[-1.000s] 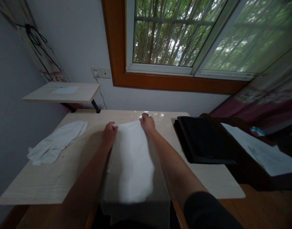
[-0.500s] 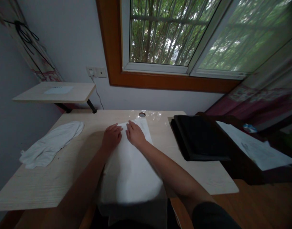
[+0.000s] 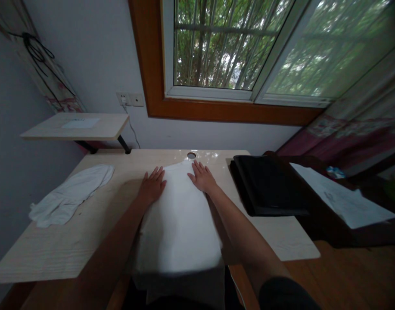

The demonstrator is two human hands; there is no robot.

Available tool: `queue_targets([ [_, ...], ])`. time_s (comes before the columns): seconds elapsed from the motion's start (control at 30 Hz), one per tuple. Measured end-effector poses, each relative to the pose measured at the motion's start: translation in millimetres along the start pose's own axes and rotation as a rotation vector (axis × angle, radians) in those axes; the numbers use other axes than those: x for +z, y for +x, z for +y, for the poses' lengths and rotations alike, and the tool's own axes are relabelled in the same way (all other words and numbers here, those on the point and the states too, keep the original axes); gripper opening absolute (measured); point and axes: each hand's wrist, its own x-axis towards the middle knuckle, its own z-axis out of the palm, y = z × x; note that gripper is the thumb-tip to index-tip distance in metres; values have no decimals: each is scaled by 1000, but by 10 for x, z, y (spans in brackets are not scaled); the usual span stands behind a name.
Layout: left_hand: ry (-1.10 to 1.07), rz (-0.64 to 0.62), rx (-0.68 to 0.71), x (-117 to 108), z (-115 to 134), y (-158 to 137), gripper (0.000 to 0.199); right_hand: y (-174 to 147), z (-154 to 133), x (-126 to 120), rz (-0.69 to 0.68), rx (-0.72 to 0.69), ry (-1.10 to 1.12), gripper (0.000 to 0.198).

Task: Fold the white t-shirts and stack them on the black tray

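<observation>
A white cloth (image 3: pixel 181 219) lies lengthwise on the pale wooden desk (image 3: pixel 103 241), its near end hanging over the front edge toward my lap. On its far left corner rests my left hand (image 3: pixel 153 185), fingers spread and flat. My right hand (image 3: pixel 202 177) lies open on the far right corner, fingers stretched toward the wall. Neither hand grips the fabric. Off to the left, a second white cloth (image 3: pixel 71 193) lies loosely bunched on the desk.
A black folder-like stack (image 3: pixel 268 185) sits at the desk's right side, with a paper sheet (image 3: pixel 339 196) beyond it on a dark surface. At the back left stands a small raised shelf (image 3: pixel 48 127). A round cable hole (image 3: pixel 191 155) is near the back edge.
My right hand has slid rightward across the cloth to its right corner, away from my left hand. The fingers of my left hand have straightened and spread.
</observation>
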Motion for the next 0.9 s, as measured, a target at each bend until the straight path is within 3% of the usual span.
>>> queue_targets([
  [0.17,-12,-10,-7,32,-10,11,57,-148,215,-11,30,54,-10,62],
  [0.4,-40,10,-4,33,-17,4,56,-430,210,-42,110,117,93,57],
  [0.77,-243,89,-6,-39,-126,-26,48,-977,81,-144,131,-95,126,44],
  [0.9,-181,126,38,-172,54,-188,46,-984,69,-119,143,-90,109,43],
])
